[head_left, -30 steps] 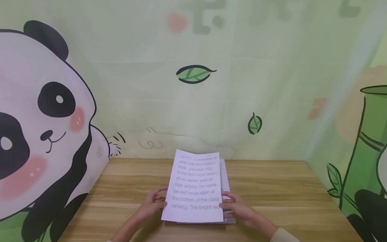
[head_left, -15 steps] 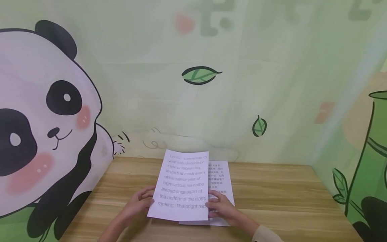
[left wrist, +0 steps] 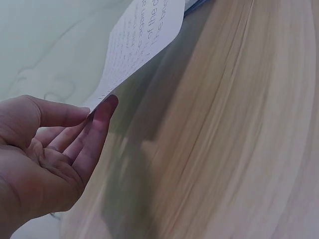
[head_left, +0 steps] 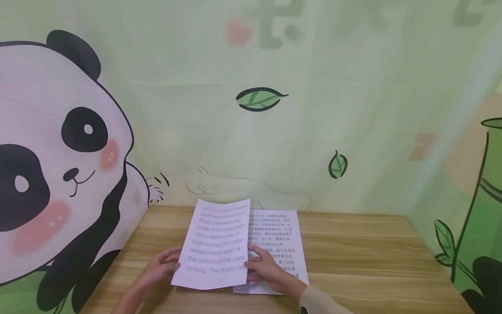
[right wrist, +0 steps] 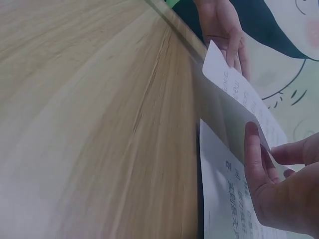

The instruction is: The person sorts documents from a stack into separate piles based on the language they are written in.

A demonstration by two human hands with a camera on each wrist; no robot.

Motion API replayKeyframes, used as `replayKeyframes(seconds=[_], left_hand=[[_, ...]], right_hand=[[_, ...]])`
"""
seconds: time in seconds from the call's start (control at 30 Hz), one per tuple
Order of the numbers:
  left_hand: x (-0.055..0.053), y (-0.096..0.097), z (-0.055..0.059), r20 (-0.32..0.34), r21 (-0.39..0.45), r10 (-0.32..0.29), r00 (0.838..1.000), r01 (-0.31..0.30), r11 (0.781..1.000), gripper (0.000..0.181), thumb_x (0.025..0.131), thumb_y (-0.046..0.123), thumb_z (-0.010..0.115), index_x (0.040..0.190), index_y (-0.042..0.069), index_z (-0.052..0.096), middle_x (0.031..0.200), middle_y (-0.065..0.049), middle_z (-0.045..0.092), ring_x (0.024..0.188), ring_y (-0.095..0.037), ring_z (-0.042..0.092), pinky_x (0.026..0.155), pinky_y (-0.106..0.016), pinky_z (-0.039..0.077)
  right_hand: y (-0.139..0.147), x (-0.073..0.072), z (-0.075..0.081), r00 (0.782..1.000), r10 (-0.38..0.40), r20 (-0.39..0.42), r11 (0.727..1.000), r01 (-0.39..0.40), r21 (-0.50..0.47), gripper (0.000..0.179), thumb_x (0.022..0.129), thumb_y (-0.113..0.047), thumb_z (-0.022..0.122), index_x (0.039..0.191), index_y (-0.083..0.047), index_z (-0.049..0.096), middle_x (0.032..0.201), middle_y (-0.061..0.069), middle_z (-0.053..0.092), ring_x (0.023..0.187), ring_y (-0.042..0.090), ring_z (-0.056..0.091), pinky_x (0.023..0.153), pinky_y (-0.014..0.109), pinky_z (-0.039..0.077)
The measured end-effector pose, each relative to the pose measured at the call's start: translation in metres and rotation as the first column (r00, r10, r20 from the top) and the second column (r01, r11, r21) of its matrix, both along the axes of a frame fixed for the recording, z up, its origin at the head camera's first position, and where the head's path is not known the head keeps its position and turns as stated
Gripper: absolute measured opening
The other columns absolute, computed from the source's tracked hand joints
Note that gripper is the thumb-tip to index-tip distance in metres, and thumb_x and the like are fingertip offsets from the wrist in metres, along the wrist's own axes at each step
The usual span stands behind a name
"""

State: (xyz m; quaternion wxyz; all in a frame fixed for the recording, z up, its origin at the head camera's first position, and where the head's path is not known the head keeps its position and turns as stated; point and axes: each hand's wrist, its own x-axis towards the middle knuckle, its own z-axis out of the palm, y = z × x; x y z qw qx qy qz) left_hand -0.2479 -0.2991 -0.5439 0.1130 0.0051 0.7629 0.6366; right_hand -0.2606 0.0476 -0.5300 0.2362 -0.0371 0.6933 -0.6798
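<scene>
Both hands hold up a white sheet of paper (head_left: 213, 244) printed with large English text, raised above the table and slightly bowed. My left hand (head_left: 161, 268) pinches its left edge between thumb and fingers; in the left wrist view the thumb lies on top and the fingers (left wrist: 99, 119) beneath. My right hand (head_left: 270, 268) pinches the right edge the same way, as the right wrist view shows. Below and to the right lies a second sheet (head_left: 276, 235) with Chinese text, flat on the table, partly covered by the right hand and the raised sheet.
The wooden table (head_left: 353, 257) reaches back to a green cloth backdrop (head_left: 188, 122) printed with a panda, leaves and bamboo. In the right wrist view the Chinese-text sheet (right wrist: 217, 199) shows a dark shadow along its edge.
Both hands have moved left with the English sheet, sliding it off from over the Chinese sheet. Much more of the Chinese text now shows.
</scene>
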Motion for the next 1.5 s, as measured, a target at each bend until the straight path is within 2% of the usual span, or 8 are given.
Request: replayKeyframes(seconds=[0.07, 0.2, 0.4, 0.7, 0.93, 1.1, 1.27, 1.5], left_hand=[[-0.002, -0.007, -0.001, -0.003, -0.014, 0.0, 1.0, 0.0, 1.0, 0.063, 0.096, 0.003, 0.061, 0.151, -0.01, 0.035, 0.136, -0.028, 0.062, 0.093, -0.017, 0.072, 0.076, -0.036, 0.061], [-0.004, -0.014, 0.001, 0.019, -0.058, 0.033, 0.999, -0.032, 0.998, 0.06, 0.096, 0.003, 0.06, 0.15, -0.01, 0.037, 0.137, -0.029, 0.061, 0.093, -0.016, 0.072, 0.075, -0.035, 0.061], [-0.007, -0.022, 0.0, 0.046, -0.081, 0.087, 0.995, -0.083, 0.993, 0.057, 0.096, 0.001, 0.06, 0.149, -0.009, 0.041, 0.135, -0.029, 0.062, 0.094, -0.018, 0.071, 0.076, -0.035, 0.061], [-0.005, -0.039, -0.002, 0.102, -0.16, 0.171, 0.98, -0.154, 0.975, 0.052, 0.098, 0.004, 0.059, 0.146, -0.01, 0.044, 0.128, -0.027, 0.066, 0.094, -0.019, 0.069, 0.076, -0.036, 0.061], [-0.008, -0.043, 0.0, 0.06, -0.287, 0.182, 0.982, -0.157, 0.945, 0.048, 0.098, 0.004, 0.058, 0.14, -0.015, 0.047, 0.112, -0.021, 0.068, 0.085, -0.016, 0.066, 0.069, -0.032, 0.058], [-0.009, -0.047, -0.002, 0.033, -0.347, 0.198, 0.98, -0.175, 0.921, 0.048, 0.096, 0.003, 0.061, 0.138, -0.016, 0.049, 0.11, -0.023, 0.066, 0.083, -0.016, 0.064, 0.068, -0.031, 0.057], [-0.01, -0.049, -0.003, 0.027, -0.35, 0.215, 0.976, -0.192, 0.917, 0.048, 0.094, 0.001, 0.062, 0.138, -0.015, 0.051, 0.111, -0.023, 0.066, 0.086, -0.016, 0.064, 0.069, -0.03, 0.057], [-0.008, -0.056, 0.001, -0.063, -0.335, 0.205, 0.977, -0.214, 0.918, 0.045, 0.093, -0.002, 0.063, 0.133, -0.018, 0.052, 0.111, -0.029, 0.067, 0.082, -0.014, 0.065, 0.066, -0.027, 0.058]], right_hand=[[-0.008, -0.003, -0.001, 1.0, -0.013, 0.0, 1.0, 0.013, -0.004, 0.068, 0.095, -0.003, 0.06, 0.157, -0.002, 0.031, 0.113, 0.017, 0.072, 0.087, 0.018, 0.073, 0.079, 0.04, 0.064], [-0.02, -0.007, -0.005, 0.999, -0.031, -0.005, 0.999, 0.031, -0.014, 0.068, 0.095, -0.001, 0.06, 0.156, 0.001, 0.031, 0.11, 0.018, 0.072, 0.084, 0.019, 0.073, 0.078, 0.041, 0.064], [-0.032, -0.01, -0.009, 0.999, -0.037, 0.005, 0.999, 0.037, -0.005, 0.069, 0.094, -0.002, 0.062, 0.155, 0.005, 0.031, 0.109, 0.019, 0.072, 0.082, 0.017, 0.072, 0.077, 0.04, 0.064], [-0.047, -0.013, -0.01, 1.0, 0.011, 0.025, 1.0, -0.011, 0.023, 0.069, 0.094, -0.002, 0.065, 0.154, 0.006, 0.033, 0.088, 0.012, 0.071, 0.066, 0.01, 0.066, 0.067, 0.026, 0.062], [-0.056, -0.011, -0.008, 0.998, 0.063, 0.019, 0.998, -0.063, 0.03, 0.073, 0.089, 0.006, 0.065, 0.154, 0.008, 0.032, 0.083, 0.013, 0.07, 0.06, 0.01, 0.064, 0.066, 0.029, 0.063], [-0.061, -0.009, -0.011, 0.998, 0.065, 0.019, 0.997, -0.066, 0.05, 0.078, 0.089, 0.007, 0.065, 0.156, 0.009, 0.026, 0.09, 0.016, 0.069, 0.063, 0.012, 0.064, 0.066, 0.03, 0.064], [-0.059, -0.009, -0.011, 0.998, 0.056, 0.016, 0.997, -0.056, 0.047, 0.079, 0.089, 0.008, 0.064, 0.157, 0.009, 0.023, 0.097, 0.019, 0.069, 0.069, 0.014, 0.067, 0.069, 0.031, 0.064], [-0.055, -0.012, -0.01, 0.997, 0.073, 0.003, 0.997, -0.073, 0.028, 0.076, 0.089, 0.006, 0.064, 0.156, 0.007, 0.029, 0.109, 0.021, 0.068, 0.077, 0.017, 0.072, 0.072, 0.034, 0.064]])
